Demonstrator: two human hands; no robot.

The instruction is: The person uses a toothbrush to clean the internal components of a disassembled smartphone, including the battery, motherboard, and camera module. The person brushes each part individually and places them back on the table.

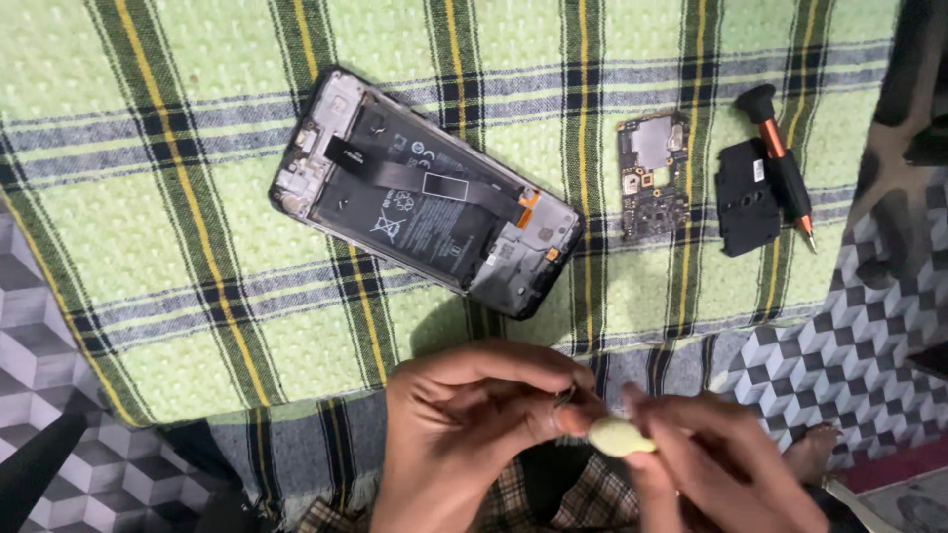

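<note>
Fingers of the left hand point(464, 434) pinch a small metal part point(565, 398) near the bottom edge, and the right hand point(721, 464) beside it holds a pale yellow lump point(620, 436) in a closed grip, touching the left fingertips. Above them on the green plaid cloth point(148, 197) lies an opened phone point(427, 192) set at a slant, with bare cloth all around it. Further right sit a circuit board point(653, 175), a black cover piece point(748, 197) and an orange-handled screwdriver point(784, 163), close to the cloth's right edge.
</note>
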